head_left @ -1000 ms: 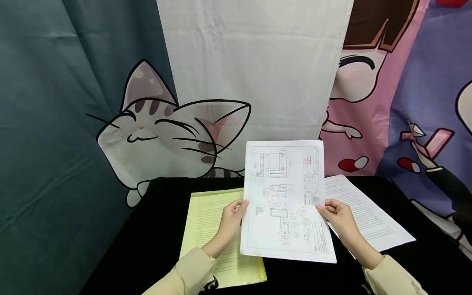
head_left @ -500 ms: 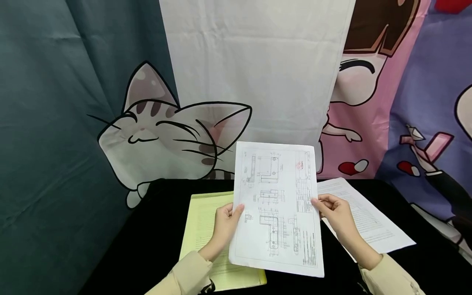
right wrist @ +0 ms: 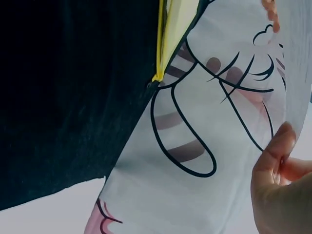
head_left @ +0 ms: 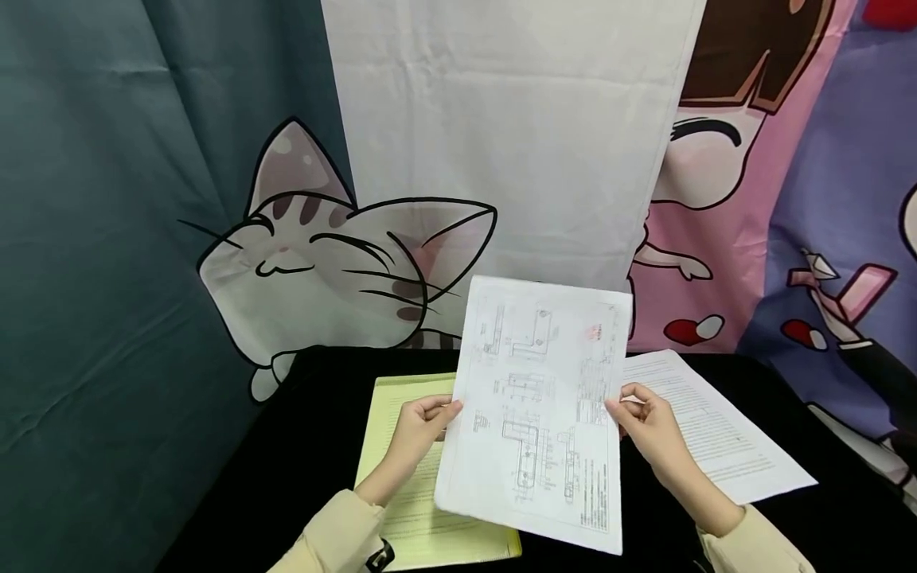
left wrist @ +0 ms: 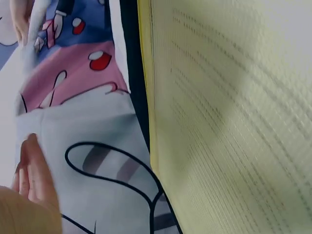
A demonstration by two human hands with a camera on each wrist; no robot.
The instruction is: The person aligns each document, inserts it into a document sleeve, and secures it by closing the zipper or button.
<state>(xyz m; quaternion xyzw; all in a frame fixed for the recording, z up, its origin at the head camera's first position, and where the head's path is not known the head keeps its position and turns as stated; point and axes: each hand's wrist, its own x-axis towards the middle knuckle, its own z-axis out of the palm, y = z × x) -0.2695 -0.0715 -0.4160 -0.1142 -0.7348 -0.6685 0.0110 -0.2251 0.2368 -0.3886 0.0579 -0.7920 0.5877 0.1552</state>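
Note:
A white sheet of paper with technical drawings [head_left: 533, 414] is held up, tilted, above the table. My left hand [head_left: 413, 436] pinches its left edge, thumb in front. On the opposite edge my right hand [head_left: 653, 426] pinches the paper between thumb and fingers. Behind the sheet, at the left, lies a yellow translucent file folder [head_left: 404, 477] with printed text showing through; the sheet covers part of it. The right wrist view shows my right hand [right wrist: 280, 190] gripping the paper's edge [right wrist: 298, 73].
A printed white page [head_left: 723, 430] lies on the black-covered table [head_left: 286, 469], right of the held sheet and partly behind my right hand. A cartoon-printed curtain [head_left: 516, 143] hangs behind the table's far edge.
The drawing sheet has come lower and shifted left, and now tilts with its right side down. Both hands stay at its edges. The folder and the printed page have not visibly moved on the table.

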